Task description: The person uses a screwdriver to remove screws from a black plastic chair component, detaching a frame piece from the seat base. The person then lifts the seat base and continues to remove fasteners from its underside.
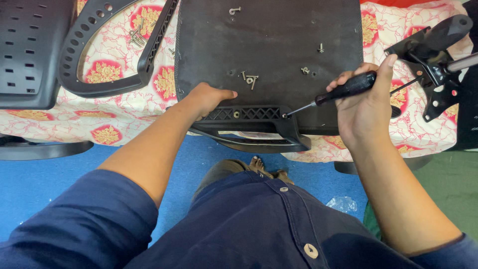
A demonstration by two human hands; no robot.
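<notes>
Flowered cloth [124,114] covers the worktop above a blue floor [50,184]. At 12 o'clock lies a dark seat board [279,35] with loose screws [250,78] on it. My left hand [208,98] presses closed on a black armrest bracket [259,124] at the board's near edge. My right hand [366,102] grips a black screwdriver [343,89], its tip seemingly on a screw at the bracket's 3 o'clock end.

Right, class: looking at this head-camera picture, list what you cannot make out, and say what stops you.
- Screwdriver tip, head view: too small to tell its type or whether it sits in a screw.
- Left hand fingertips: hidden, curled over the black armrest bracket.
- Black chair seat base: cut off by the top edge.
- Loose screws: too small to tell their heads.
</notes>
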